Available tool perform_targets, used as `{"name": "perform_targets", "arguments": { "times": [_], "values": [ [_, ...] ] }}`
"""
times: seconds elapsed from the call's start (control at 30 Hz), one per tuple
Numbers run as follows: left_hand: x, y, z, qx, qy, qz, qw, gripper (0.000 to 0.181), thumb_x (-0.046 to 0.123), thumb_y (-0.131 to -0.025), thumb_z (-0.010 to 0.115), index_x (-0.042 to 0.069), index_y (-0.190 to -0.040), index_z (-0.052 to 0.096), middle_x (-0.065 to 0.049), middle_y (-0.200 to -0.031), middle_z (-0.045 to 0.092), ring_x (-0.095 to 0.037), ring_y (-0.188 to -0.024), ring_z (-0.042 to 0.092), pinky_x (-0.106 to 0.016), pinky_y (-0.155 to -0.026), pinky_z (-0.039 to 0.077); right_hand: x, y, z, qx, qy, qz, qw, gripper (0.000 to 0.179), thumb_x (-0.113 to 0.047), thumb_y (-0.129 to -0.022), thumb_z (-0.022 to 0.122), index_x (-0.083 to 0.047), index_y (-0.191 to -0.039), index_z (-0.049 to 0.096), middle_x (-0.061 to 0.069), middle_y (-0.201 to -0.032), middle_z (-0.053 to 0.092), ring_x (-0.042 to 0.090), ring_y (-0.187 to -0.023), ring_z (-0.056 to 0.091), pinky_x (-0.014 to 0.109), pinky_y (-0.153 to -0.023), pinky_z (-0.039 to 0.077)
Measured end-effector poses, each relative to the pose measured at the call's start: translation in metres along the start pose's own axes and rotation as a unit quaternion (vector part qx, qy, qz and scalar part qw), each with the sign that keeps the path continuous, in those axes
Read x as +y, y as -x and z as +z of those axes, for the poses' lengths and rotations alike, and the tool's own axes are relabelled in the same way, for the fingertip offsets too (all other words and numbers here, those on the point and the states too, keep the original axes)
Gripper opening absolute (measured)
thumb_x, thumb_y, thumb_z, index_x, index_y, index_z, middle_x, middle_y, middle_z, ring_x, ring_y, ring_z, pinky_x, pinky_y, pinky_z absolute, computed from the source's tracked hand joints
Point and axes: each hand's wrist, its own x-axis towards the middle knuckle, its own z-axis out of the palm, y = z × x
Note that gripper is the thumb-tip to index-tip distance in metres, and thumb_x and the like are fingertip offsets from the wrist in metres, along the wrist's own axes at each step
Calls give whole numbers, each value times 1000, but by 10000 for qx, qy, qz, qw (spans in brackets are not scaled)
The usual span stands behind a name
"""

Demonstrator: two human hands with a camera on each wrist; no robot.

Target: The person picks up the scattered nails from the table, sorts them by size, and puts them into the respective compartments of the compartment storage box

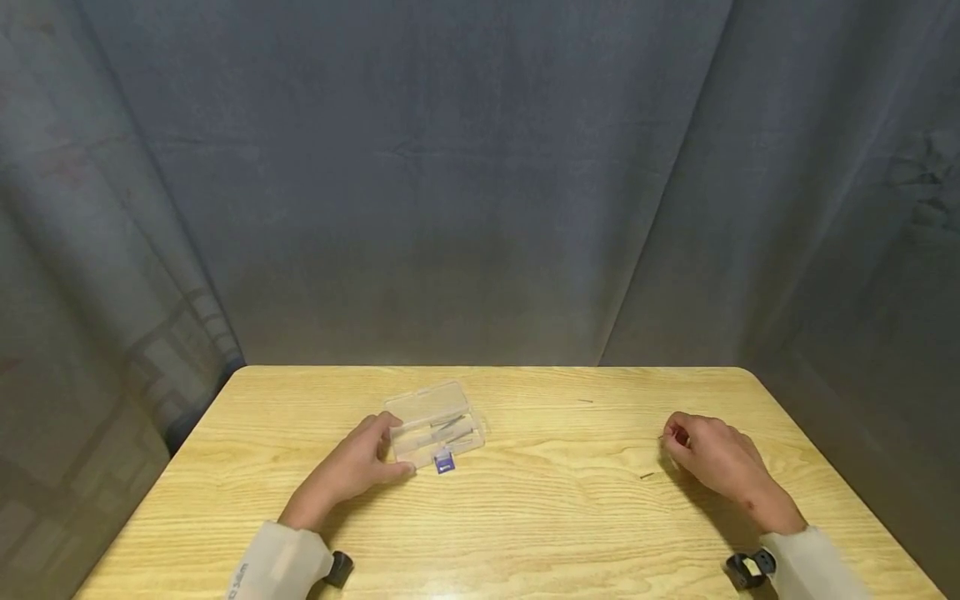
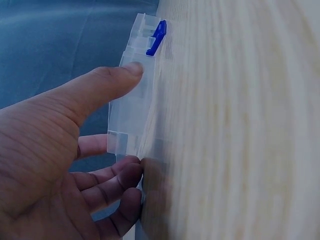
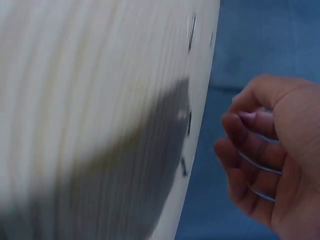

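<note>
A clear plastic box [image 1: 420,457] lies on the table with its lid open toward the back; long thin metal nails [image 1: 453,435] rest in its compartments. At the box's left end my left hand [image 1: 367,454] grips it, thumb along the front wall and fingers round the side. A blue tag [image 1: 445,462] sits at the box's front, also seen from the left wrist. My right hand [image 1: 712,454] is held over the table's right side, thumb and forefinger together, pinching a thin dark nail [image 3: 222,89] that pokes out past the fingertips.
A short dark nail [image 1: 647,475] lies just left of my right hand, and another nail [image 1: 585,401] is farther back. More small metal pieces [image 3: 184,166] show on the wood in the right wrist view. Grey curtains [image 1: 450,208] hang behind the table [image 1: 525,517].
</note>
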Motion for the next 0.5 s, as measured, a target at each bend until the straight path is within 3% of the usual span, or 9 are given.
{"name": "perform_targets", "arguments": {
  "times": [0.13, 0.27, 0.5],
  "values": [
    [-1, -1, 0, -25, 16, 45, 10000, 55, 26, -81, 90, 6, -122, 59, -6, -100, 53, -20, -85, 48, -38, -73, 43, 18, 0, -7, -14, 124, 291, 9995, 8, -13, -99, 62, -13, -93, 67, -9, -70, 56, 12, -55, 45, 34, -49, 36],
    [-1, -1, 0, -3, 105, 31, 9999, 55, 24, -81, 91, 5, -121, 59, -7, -101, 53, -21, -85, 48, -39, -74, 43, 36, -3, -14, -72, 505, 352, 9981, 7, -12, -98, 67, -5, -100, 67, -3, -77, 62, 15, -61, 53, 38, -51, 42],
    [0, 0, -1, -5, 122, -5, 9999, 54, 24, -81, 91, 5, -121, 59, -7, -100, 53, -21, -85, 49, -38, -75, 44, 60, -7, -17, 157, 993, 5, 9949, 18, -7, -90, 76, 2, -104, 70, 9, -86, 67, 27, -73, 64, 46, -60, 52]
  ]
}}
